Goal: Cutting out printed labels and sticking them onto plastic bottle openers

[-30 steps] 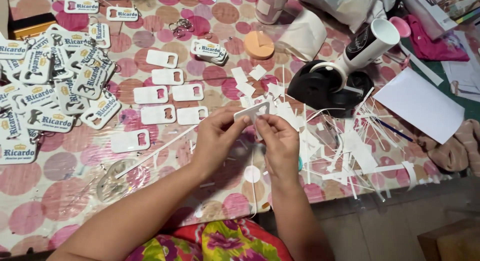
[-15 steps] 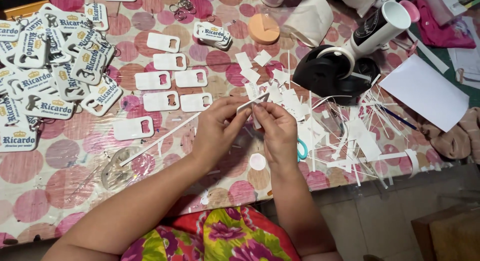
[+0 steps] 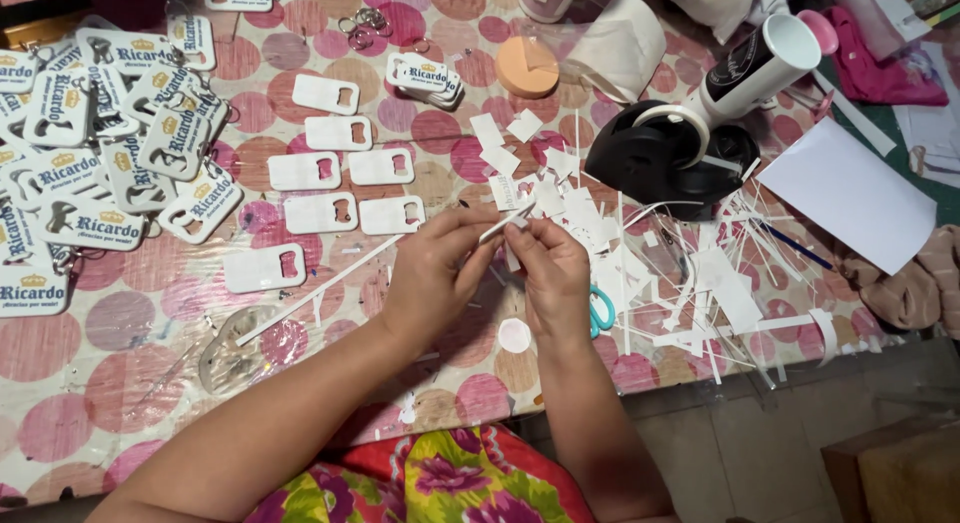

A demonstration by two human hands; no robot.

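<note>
Both hands, L [image 3: 435, 273] & R [image 3: 548, 268], pinch thin white paper strip [image 3: 505, 224] over dotted plastic tablecloth [image 3: 120, 323].

A thin white paper strip [image 3: 505, 223] — narrow, slanting up to the right — sits pinched between both hands' fingertips, raised a little above the spotted tabletop [image 3: 120, 383].
</note>
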